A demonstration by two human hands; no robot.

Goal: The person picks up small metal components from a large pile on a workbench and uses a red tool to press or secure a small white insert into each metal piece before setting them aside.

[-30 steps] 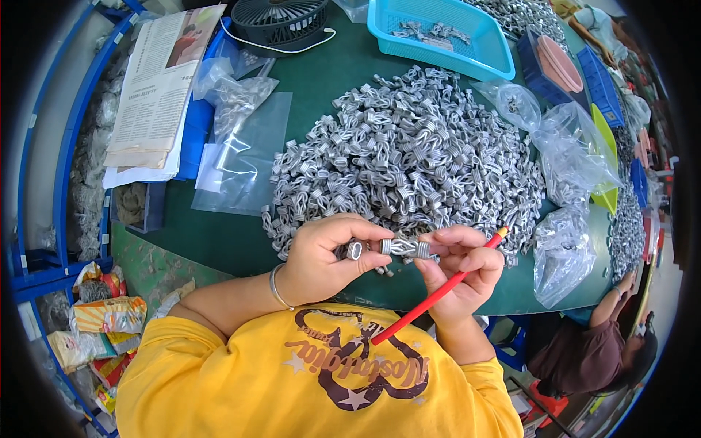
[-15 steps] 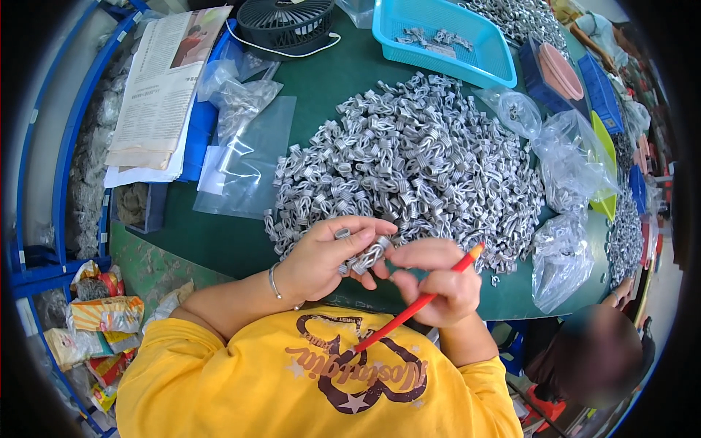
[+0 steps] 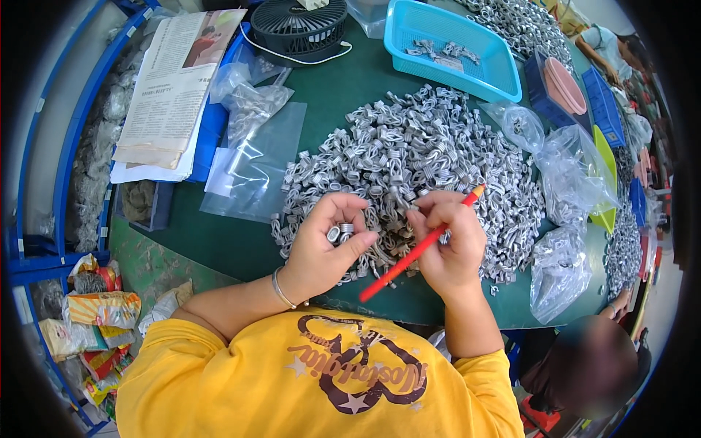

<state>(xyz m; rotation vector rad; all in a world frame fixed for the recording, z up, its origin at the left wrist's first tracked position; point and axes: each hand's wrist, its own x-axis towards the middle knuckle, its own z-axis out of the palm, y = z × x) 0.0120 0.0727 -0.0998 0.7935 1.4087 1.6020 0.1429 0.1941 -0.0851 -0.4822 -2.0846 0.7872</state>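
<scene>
A big heap of small grey looped metal parts covers the middle of the green table. At its near left edge, my left hand is curled with the palm up around a few of these metal parts. My right hand has its thumb and fingertips at the near side of the heap; whether they pinch a part is hard to see. A red pencil lies slanted through that hand, its yellowish tip pointing up and away to the right.
Farther back stand a light-blue basket with a few parts and a black fan. Newspapers and a clear plastic bag lie left. Crumpled plastic bags edge the heap's right. Another person is at right.
Both hands have moved forward and apart, my right hand onto the heap's near side. My left hand has turned more palm-up around its parts. The pencil has moved along with my right hand.
</scene>
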